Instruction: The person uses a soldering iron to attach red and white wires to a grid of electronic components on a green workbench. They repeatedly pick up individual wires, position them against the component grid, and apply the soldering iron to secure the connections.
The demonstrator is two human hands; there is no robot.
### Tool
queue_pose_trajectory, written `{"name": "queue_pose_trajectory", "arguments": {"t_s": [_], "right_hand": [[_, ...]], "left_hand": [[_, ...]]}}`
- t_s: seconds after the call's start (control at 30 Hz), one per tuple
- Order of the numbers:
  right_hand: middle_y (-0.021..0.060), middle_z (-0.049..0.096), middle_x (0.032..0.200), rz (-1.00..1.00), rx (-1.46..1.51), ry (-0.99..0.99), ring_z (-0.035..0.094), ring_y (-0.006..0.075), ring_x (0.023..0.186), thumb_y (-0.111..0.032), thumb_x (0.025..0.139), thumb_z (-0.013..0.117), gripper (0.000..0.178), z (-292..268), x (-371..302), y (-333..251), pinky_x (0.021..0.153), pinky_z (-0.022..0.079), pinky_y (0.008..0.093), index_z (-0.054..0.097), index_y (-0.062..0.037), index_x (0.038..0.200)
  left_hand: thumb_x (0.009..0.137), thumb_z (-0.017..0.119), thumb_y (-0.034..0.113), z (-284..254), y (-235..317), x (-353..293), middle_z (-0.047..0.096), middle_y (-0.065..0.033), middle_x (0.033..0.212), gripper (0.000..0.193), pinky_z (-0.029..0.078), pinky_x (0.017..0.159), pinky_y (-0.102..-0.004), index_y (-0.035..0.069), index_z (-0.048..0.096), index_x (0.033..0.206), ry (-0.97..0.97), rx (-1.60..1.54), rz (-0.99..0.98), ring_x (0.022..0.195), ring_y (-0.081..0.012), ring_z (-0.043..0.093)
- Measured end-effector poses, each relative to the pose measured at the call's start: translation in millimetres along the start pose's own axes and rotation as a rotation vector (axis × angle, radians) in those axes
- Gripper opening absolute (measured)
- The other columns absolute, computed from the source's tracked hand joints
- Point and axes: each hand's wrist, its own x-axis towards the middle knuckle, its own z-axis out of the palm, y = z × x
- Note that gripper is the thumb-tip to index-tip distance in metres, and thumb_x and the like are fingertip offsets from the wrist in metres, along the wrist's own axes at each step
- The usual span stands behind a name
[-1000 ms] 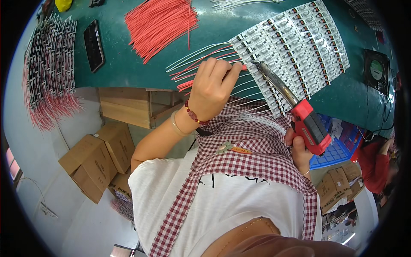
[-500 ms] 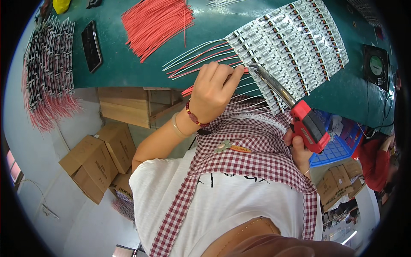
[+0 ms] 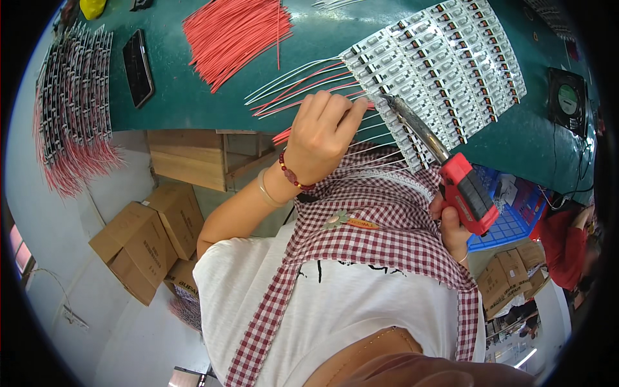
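My left hand (image 3: 320, 135) is closed in a pinch on red wires (image 3: 282, 137); their ends show at the fingertips and below the palm. The fingertips are at the left edge of a panel of small white circuit boards (image 3: 425, 64), where red and white wires (image 3: 293, 84) stick out to the left. In my right hand (image 3: 453, 226) is a soldering gun (image 3: 467, 193) with a red and black handle. Its metal tip points up-left, over the panel's left edge, just right of my left fingertips. Whether the tip touches the panel I cannot tell.
On the green table (image 3: 174, 109) lie a pile of red wires (image 3: 235, 39) and a dark phone (image 3: 138, 69). Wired boards (image 3: 74, 97) hang at the left. A black round device (image 3: 567, 100) stands right, above a blue crate (image 3: 509, 222). Cardboard boxes (image 3: 138, 255) sit below.
The soldering gun has shifted slightly to the right, its tip moving a little away from my left fingertips. My left hand stays almost in place.
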Motion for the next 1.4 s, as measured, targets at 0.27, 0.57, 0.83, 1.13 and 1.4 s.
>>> {"name": "queue_pose_trajectory", "arguments": {"t_s": [0.27, 0.57, 0.83, 1.13, 1.4], "right_hand": [[0.0044, 0.064, 0.088, -0.031, 0.021, 0.001, 0.06, 0.0144, 0.078, -0.026, 0.092, 0.066, 0.029, 1.6, 0.2, -0.5, 0.071, 0.049, 0.0296, 0.064, 0.0007, 0.104], [0.0045, 0.065, 0.093, 0.03, 0.041, 0.016, 0.061, 0.0154, 0.086, -0.022, 0.092, 0.066, 0.027, -4.9, -14.0, 12.9, 0.077, 0.049, 0.0307, 0.064, -0.0002, 0.107], [0.0054, 0.068, 0.09, -0.037, -0.14, 0.022, 0.065, 0.017, 0.081, -0.023, 0.089, 0.069, 0.026, -10.5, -12.4, 27.5, 0.074, 0.05, 0.0314, 0.067, -0.0016, 0.104], [0.0097, 0.067, 0.082, -0.164, -0.402, 0.046, 0.065, 0.0245, 0.069, -0.017, 0.082, 0.071, 0.019, -12.4, -8.0, 24.7, 0.06, 0.049, 0.032, 0.07, -0.0034, 0.095], [0.0112, 0.065, 0.08, -0.232, -0.567, 0.048, 0.063, 0.0266, 0.064, -0.014, 0.079, 0.07, 0.015, -15.3, -9.8, 30.8, 0.056, 0.048, 0.033, 0.07, -0.0048, 0.091]], "left_hand": [[0.069, 0.066, 0.001, 0.3, -1.1, 1.3, 0.057, -0.0035, 0.082, 0.031, 0.039, 0.063, -0.0321, 0.002, 0.07, 0.1, 0.036, 0.041, 0.04, 0.072, -0.0194, 0.052], [0.069, 0.066, 0.001, 2.5, 9.7, -4.8, 0.056, -0.003, 0.08, 0.033, 0.038, 0.062, -0.0316, 0.001, 0.07, 0.102, 0.003, 0.006, 0.027, 0.07, -0.0188, 0.05], [0.069, 0.067, 0.0, 3.2, 9.4, -3.9, 0.053, -0.0028, 0.079, 0.03, 0.038, 0.062, -0.0317, 0.001, 0.07, 0.099, 0.01, -0.001, 0.021, 0.07, -0.0189, 0.05], [0.068, 0.068, 0.0, 4.4, 9.2, -4.5, 0.053, -0.0027, 0.078, 0.031, 0.038, 0.062, -0.0321, 0.002, 0.07, 0.099, 0.019, -0.006, 0.009, 0.07, -0.019, 0.05], [0.068, 0.068, 0.0, 3.6, 10.0, -3.6, 0.053, -0.0024, 0.078, 0.029, 0.038, 0.062, -0.0324, 0.002, 0.07, 0.097, 0.011, 0.001, 0.003, 0.07, -0.019, 0.05]]}}
